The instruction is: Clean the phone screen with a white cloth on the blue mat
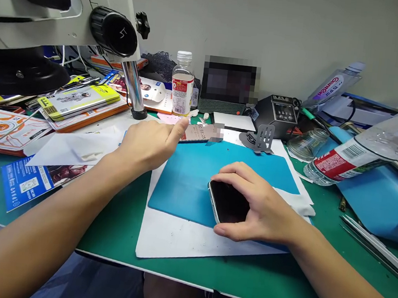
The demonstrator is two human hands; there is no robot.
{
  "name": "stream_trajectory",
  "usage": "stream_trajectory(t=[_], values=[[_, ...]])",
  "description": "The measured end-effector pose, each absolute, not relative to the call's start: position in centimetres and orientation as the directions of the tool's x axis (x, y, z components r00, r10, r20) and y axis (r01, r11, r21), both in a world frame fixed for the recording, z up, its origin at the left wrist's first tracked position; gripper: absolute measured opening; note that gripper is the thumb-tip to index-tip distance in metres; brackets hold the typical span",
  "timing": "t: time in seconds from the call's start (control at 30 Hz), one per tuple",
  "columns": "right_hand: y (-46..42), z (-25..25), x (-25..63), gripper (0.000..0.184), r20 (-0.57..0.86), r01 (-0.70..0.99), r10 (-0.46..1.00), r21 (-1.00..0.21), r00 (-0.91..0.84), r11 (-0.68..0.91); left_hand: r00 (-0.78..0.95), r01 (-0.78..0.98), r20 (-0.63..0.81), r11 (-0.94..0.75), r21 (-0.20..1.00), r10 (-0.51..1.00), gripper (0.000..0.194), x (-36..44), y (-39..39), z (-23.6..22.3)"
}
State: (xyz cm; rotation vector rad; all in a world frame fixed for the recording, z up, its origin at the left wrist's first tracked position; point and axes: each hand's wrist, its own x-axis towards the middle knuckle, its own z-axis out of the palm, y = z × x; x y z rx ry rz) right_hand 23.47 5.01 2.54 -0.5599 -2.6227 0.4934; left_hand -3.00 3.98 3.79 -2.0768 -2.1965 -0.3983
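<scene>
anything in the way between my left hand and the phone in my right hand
Nothing visible stands in the way. Between your left hand and the phone lies only the flat blue mat, and the phone's left edge is uncovered. Your right hand grips it from the other side.

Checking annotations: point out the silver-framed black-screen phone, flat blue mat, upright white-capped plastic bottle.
Phone point(229, 203): head view, on its black screen.
Mat point(190, 181): head view, bare surface left of the phone.
Bottle point(182, 91): head view, on its red-and-white label.
</scene>
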Motion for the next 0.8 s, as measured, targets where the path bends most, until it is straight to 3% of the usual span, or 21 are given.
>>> stream_trajectory(t=[0.13, 0.27, 0.37, 0.53, 0.7, 0.8], values=[[5.0, 2.5, 23.6, 0.062, 0.339, 0.302, 0.450, -0.408, -0.826, 0.861, -0.047, 0.983, 0.261, -0.001, 0.181, 0.964, 0.082, -3.0, 3.5, 4.2], [5.1, 2.3, 23.8, 0.064, 0.366, 0.312, 0.453, -0.384, -0.813, 0.869, 0.264, 0.861, 0.356, -0.386, 0.332, 0.896, 0.051, -1.6, 2.9, 3.9], [5.2, 2.2, 23.9, 0.065, 0.407, 0.308, 0.451, -0.370, -0.794, 0.876, 0.460, 0.674, 0.359, -0.582, 0.454, 0.812, 0.045, -0.2, 2.3, 3.2], [5.4, 2.4, 24.1, 0.062, 0.462, 0.328, 0.480, -0.374, -0.745, 0.868, 0.546, 0.589, 0.264, -0.588, 0.554, 0.795, 0.087, 1.4, 1.7, 1.9], [4.9, 2.4, 23.4, 0.063, 0.579, 0.362, 0.537, -0.399, -0.613, 0.843, 0.495, 0.502, 0.319, -0.565, 0.655, 0.809, 0.063, 3.0, 1.7, 0.6], [4.5, 2.4, 22.8, 0.072, 0.569, 0.398, 0.573, -0.413, -0.589, 0.819, 0.440, 0.361, 0.386, -0.554, 0.751, 0.811, 0.057, 3.5, 1.8, -0.1]])
